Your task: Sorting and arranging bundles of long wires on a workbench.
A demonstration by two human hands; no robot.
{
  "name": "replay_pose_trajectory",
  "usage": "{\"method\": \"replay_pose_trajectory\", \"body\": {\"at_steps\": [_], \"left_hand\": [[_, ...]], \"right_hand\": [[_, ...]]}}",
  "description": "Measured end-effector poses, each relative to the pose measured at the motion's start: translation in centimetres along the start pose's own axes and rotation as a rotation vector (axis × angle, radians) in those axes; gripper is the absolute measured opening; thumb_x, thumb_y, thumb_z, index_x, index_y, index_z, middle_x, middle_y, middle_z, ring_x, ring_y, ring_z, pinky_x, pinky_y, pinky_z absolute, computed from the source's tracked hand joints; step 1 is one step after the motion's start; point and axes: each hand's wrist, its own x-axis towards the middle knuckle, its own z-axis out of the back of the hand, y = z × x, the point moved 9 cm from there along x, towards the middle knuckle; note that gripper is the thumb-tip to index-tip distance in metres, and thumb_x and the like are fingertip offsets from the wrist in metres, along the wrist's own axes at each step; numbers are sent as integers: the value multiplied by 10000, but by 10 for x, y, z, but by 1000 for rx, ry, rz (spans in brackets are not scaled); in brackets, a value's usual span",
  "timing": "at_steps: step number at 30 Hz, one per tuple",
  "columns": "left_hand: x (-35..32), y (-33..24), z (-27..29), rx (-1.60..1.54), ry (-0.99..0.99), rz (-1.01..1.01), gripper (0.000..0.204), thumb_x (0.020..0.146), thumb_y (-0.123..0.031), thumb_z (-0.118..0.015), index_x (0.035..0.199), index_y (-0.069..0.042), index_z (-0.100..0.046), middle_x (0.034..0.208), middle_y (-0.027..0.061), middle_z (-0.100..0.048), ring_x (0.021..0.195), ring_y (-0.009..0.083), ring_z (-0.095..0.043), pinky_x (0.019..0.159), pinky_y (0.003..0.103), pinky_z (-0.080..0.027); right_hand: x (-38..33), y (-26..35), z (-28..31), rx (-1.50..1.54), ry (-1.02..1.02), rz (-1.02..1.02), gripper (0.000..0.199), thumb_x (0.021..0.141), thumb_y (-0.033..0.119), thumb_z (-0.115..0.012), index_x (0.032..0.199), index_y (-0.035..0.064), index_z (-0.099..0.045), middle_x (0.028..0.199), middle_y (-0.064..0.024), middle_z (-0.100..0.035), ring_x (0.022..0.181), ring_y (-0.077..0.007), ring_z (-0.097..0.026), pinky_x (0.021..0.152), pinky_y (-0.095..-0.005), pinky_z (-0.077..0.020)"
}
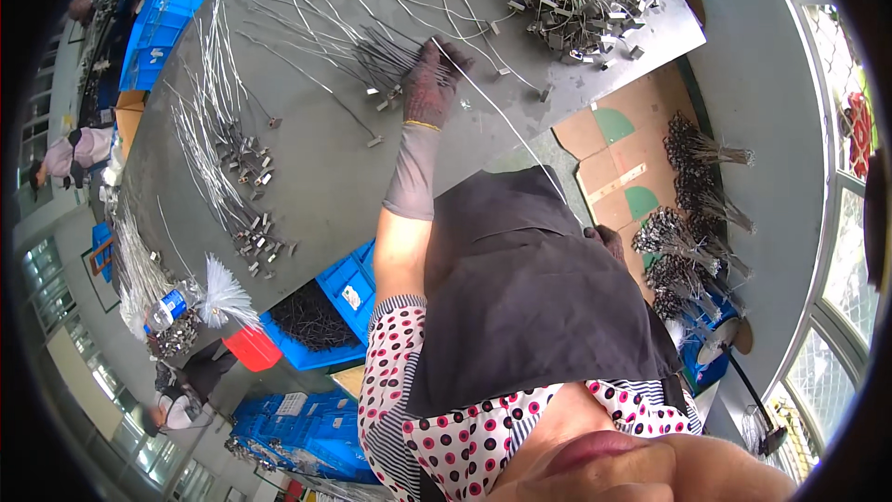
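My left hand (433, 84), in a dark glove with a grey sleeve, is over the grey metal table with its fingers closed on a thin pale wire (502, 113). That wire runs from the fingers down past the table's near edge to my right hand (609, 240). The gloved right hand sits low beside my dark apron (539, 288), its fingers curled at the wire's lower end and partly hidden. Under and beside the left hand lies a fan of dark wires (386, 54) with small metal blocks on their ends.
A dense heap of wires with metal blocks (595, 14) covers the far right of the table (316, 158). Another bunch (243, 163) lies left. Blue crates (167, 23) stand beyond. Cardboard (604, 163) and bundled wires (683, 232) are to the right. Two people are in the left background.
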Motion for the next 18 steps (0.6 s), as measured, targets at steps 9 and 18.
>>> {"method": "replay_pose_trajectory", "body": {"at_steps": [9,18], "left_hand": [[-14,-18,25,55,-110,-89,195,923,-255,-694,1063,-125,-655,844,22,-629,769,200,-618,801,484,-560],[-73,33,17,243,-145,54,233,940,-238,-682,1051,-35,-667,888,86,-675,776,235,-683,707,465,-615]], "right_hand": [[-2,-19,16,-48,-81,-18,450,869,421,-652,838,-27,-673,753,-207,-665,729,-327,-629,688,-425,-466],[79,111,-37,-102,52,513,453,919,417,-595,1025,-19,-652,910,-239,-690,876,-378,-670,795,-439,-499]]}}
